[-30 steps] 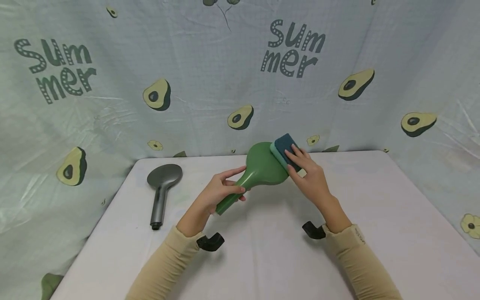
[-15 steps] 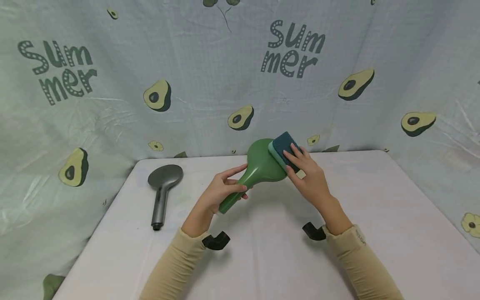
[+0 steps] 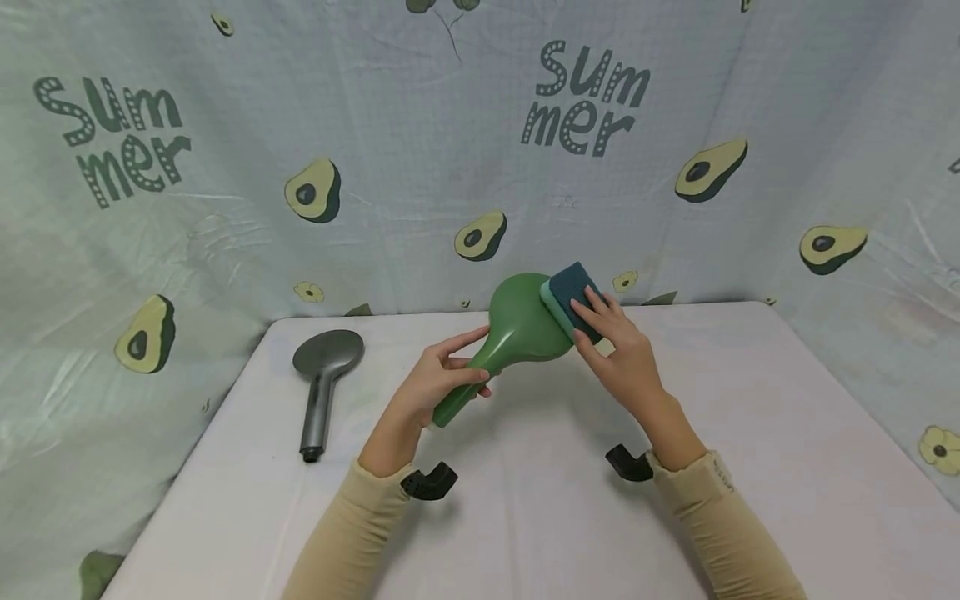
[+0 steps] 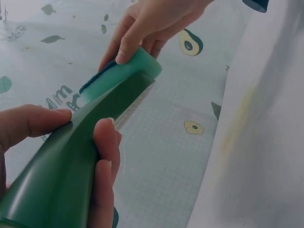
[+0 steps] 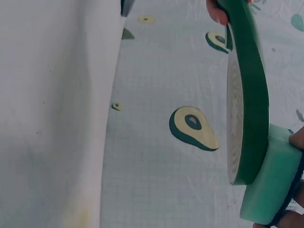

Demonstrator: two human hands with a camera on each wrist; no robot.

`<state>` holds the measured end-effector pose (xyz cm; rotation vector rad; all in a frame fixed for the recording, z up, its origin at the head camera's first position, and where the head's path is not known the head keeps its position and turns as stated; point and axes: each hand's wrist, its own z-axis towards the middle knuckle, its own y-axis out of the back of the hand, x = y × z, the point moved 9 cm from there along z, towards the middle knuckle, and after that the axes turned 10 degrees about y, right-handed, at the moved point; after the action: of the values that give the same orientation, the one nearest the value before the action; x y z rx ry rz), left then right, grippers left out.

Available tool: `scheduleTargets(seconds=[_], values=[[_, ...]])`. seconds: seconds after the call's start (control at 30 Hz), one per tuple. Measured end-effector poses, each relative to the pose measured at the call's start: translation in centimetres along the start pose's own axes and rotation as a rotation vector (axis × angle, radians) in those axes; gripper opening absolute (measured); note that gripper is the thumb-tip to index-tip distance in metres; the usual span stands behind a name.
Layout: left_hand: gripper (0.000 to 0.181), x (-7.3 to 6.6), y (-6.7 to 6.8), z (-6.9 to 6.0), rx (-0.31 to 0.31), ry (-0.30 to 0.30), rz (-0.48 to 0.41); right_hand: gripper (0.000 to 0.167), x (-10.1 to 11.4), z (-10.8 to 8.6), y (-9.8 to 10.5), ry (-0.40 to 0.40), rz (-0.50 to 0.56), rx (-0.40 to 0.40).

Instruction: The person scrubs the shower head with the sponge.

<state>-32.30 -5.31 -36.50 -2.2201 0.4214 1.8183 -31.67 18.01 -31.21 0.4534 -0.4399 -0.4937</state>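
Observation:
A green shower head [image 3: 521,321] is raised above the table, its head pointing away and to the right. My left hand [image 3: 442,379] grips its handle near the neck, thumb on one side and fingers on the other. In my right hand [image 3: 621,354] is a sponge [image 3: 567,290] with a dark blue scouring side and mint foam. The foam touches the smooth green back of the shower head near its right rim. In the right wrist view the pale spray face [image 5: 234,118] is seen edge-on, turned away from the sponge. My fingers partly cover the sponge.
A grey shower head [image 3: 327,354] lies on the left of the white-covered table [image 3: 525,517], its handle towards me. Behind the table hangs a curtain [image 3: 405,108] printed with avocados. Black wrist mounts [image 3: 430,482] stick out below both sleeves.
The green shower head and my left hand have risen slightly, drifting right and then a little back left. My right hand and the sponge have barely moved; the foam stays against the back.

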Motion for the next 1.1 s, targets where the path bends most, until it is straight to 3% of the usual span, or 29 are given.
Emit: scheduleTargets(seconds=[0.1, 0.37, 0.47, 0.6, 0.7, 0.8, 1.0, 1.1], values=[[0.07, 0.2, 0.3, -0.3, -0.004, 0.0, 0.005, 0.045, 0.4, -0.1, -0.5, 0.016, 0.01, 0.016], [0.07, 0.4, 0.9, -0.3, 0.005, -0.016, 0.004, 0.053, 3.6, 0.2, -2.1, 0.274, 0.06, 0.096], [0.07, 0.7, 1.2, -0.3, 0.001, 0.003, -0.023, 0.052, 3.0, 0.1, -1.9, 0.239, 0.082, 0.097], [0.07, 0.8, 1.6, -0.6, -0.01, 0.011, -0.056, 0.047, 1.1, 0.0, -1.1, 0.085, 0.095, 0.065], [0.071, 0.4, 1.6, -0.8, -0.005, -0.003, -0.062, 0.046, 0.6, 0.0, -0.6, 0.031, 0.084, 0.04], [0.071, -0.1, 1.4, -0.9, 0.007, -0.02, -0.054, 0.046, 1.4, 0.1, -0.5, 0.069, 0.062, 0.037], [0.071, -0.4, 1.0, -0.7, 0.021, -0.024, -0.03, 0.05, 3.9, 0.3, -1.4, 0.254, 0.042, 0.102], [0.071, -0.4, 1.1, -0.7, 0.014, -0.023, -0.029, 0.052, 3.4, 0.3, -1.2, 0.247, 0.054, 0.09]])
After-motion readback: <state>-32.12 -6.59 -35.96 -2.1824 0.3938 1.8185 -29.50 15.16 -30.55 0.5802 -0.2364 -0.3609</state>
